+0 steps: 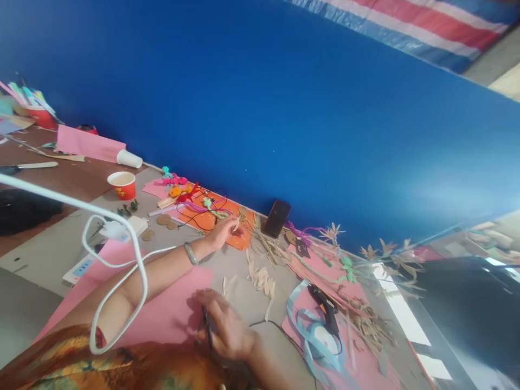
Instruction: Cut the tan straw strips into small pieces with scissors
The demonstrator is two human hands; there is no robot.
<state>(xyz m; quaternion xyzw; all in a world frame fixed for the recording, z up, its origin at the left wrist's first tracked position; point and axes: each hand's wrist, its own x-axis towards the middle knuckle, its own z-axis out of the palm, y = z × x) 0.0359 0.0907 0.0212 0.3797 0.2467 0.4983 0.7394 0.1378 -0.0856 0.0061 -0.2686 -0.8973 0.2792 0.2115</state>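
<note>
My left hand point(227, 233) reaches out to the edge of an orange sheet point(219, 208). Its fingers are curled together beside dry straw-coloured strands point(264, 241), and whatever they may pinch is too small to make out. Closer to my body, my right hand point(229, 327) is closed around a slim dark pen-like tool point(208, 327), blurred and partly hidden by the fingers. Beneath that hand lies a pink sheet point(174, 303). A crinkled pale strip point(262, 281) rests between the hands and the phone point(277, 218), which leans against the blue partition.
A white cable point(142, 271) loops across my left arm. On the right, a black glue gun point(325, 306) lies by light-blue ribbon point(304, 325) and dried leaves point(369, 319). A red paper cup point(123, 186), a power strip point(83, 265) and round wooden discs point(163, 219) are on the left.
</note>
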